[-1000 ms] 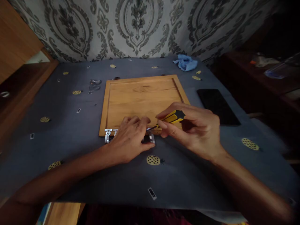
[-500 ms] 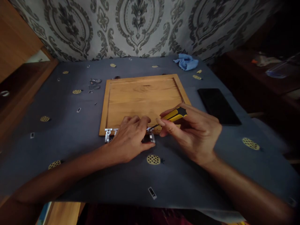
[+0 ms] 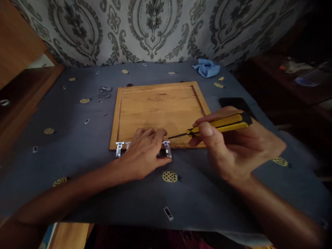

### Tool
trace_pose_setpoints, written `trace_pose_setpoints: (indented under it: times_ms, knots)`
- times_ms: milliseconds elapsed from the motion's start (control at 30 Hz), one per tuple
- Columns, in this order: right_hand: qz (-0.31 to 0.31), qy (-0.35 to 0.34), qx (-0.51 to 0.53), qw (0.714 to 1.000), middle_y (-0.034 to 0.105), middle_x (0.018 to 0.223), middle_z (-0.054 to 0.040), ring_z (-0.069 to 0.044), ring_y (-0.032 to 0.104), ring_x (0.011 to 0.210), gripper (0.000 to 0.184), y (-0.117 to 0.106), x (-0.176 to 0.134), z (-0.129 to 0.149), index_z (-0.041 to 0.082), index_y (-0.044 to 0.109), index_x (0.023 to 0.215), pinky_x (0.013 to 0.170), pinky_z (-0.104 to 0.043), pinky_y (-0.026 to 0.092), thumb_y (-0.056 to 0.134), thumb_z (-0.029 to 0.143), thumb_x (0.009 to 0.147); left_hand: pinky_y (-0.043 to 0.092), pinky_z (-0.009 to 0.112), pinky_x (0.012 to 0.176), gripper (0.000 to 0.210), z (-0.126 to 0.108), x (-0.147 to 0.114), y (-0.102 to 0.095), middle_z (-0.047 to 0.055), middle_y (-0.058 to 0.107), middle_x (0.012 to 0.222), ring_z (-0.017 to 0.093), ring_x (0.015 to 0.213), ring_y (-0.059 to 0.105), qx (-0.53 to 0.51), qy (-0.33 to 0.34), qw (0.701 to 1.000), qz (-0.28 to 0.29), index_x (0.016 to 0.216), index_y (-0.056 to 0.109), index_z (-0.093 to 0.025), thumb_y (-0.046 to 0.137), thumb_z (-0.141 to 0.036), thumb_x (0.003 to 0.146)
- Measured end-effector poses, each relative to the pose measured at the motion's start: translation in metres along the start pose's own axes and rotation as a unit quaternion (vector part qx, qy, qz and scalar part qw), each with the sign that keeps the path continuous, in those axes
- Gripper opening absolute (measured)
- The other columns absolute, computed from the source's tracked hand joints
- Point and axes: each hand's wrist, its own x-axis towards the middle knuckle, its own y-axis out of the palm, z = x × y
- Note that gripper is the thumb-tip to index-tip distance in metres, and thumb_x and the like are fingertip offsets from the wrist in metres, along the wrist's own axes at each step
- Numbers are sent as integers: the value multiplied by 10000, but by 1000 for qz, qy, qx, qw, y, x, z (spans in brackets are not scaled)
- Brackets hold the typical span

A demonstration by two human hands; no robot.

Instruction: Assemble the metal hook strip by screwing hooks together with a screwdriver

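A framed wooden cabinet door (image 3: 158, 110) lies flat, with metal hinges along its near edge. My left hand (image 3: 145, 150) is curled over that edge. Its thumb presses against the right hinge (image 3: 167, 148), and its fingers rest on the wood. Part of the hardware is hidden under this hand, while the left hinge (image 3: 119, 148) shows beside it. My right hand (image 3: 233, 148) is closed around a yellow and black screwdriver (image 3: 220, 123). The screwdriver's shaft points left, its tip just above the right hinge and apart from it.
Small metal parts (image 3: 105, 90) lie on the dark cloth (image 3: 77, 148) left of the door. A blue rag (image 3: 207, 68) sits at the back right. Behind my right hand is a flat black object (image 3: 237, 103). A patterned curtain (image 3: 153, 31) hangs behind the table.
My right hand has drawn the screwdriver back to the right and up, lifting its tip off the right hinge. My left hand has stayed in place.
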Motion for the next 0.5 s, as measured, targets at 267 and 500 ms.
trace_pose_setpoints:
  times_ms: [267,500]
  knots:
    - [81,8,-17,997,635,686,12,-152,596,557,186,1,3,-3,261,630,763,480,-321,444,736,299,911,453,463,972,502,0,-1,0,89,711,1083,313,1118,628,4,2,1000,-2,1190,517,-163,816,-365,841]
    - [91,-37,-37,994,635,668,5,-148,584,557,211,3,4,-5,259,605,760,481,-322,421,718,303,932,457,467,971,466,1,0,1,70,709,1061,311,1111,636,4,2,1000,-7,1155,507,-189,810,-351,839]
